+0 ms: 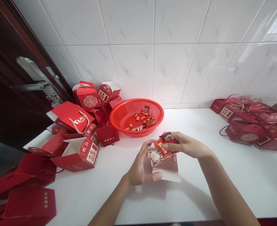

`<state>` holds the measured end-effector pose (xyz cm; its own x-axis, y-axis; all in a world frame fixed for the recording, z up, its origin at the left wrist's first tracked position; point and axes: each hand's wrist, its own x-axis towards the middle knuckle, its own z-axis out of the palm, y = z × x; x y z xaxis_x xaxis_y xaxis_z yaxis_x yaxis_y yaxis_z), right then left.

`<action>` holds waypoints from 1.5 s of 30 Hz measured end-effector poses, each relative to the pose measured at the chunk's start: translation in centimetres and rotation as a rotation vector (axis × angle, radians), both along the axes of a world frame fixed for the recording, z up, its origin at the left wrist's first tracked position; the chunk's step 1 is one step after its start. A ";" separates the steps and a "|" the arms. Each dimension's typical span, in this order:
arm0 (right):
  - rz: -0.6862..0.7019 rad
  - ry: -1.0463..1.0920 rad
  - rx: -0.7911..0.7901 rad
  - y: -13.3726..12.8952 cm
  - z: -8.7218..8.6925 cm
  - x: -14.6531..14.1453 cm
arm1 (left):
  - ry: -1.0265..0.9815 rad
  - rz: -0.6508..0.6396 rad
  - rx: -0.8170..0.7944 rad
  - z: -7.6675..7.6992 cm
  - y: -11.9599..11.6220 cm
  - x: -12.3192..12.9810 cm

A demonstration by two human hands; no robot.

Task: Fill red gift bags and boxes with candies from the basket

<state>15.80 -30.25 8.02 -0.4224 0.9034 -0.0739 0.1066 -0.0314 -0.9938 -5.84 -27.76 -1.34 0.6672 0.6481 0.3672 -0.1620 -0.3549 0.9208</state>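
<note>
An open gift box (168, 172), red outside and pale inside, stands on the white tabletop in front of me. My left hand (139, 168) is curled around its left side, with the thumb at the near edge. Over the box opening, my right hand (187, 144) pinches several wrapped candies (162, 148) in red and orange wrappers. A floral-patterned white packet (156, 157) with dark lettering shows just below them; whether it is held or rests in the box I cannot tell. Behind the hands is a red plastic basket (119, 125) with loose wrapped candies in it.
Several open red gift boxes (78, 155) crowd the left side, some with rope handles. Closed red boxes (248, 131) are piled at the right against the wall. White tiles (173, 72) line the back, and a dark door with a metal handle (32, 86) stands far left.
</note>
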 end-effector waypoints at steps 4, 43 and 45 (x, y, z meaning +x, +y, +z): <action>0.034 -0.226 0.069 -0.3 1.0 2.0 | 0.073 0.043 0.104 -0.9 0.6 -0.7; 0.266 -0.809 0.245 2.1 0.9 -1.9 | -0.060 0.318 0.498 -1.9 0.3 -0.2; 0.264 -0.742 0.241 2.1 0.8 -2.0 | -0.065 0.318 0.486 -1.9 0.3 -0.2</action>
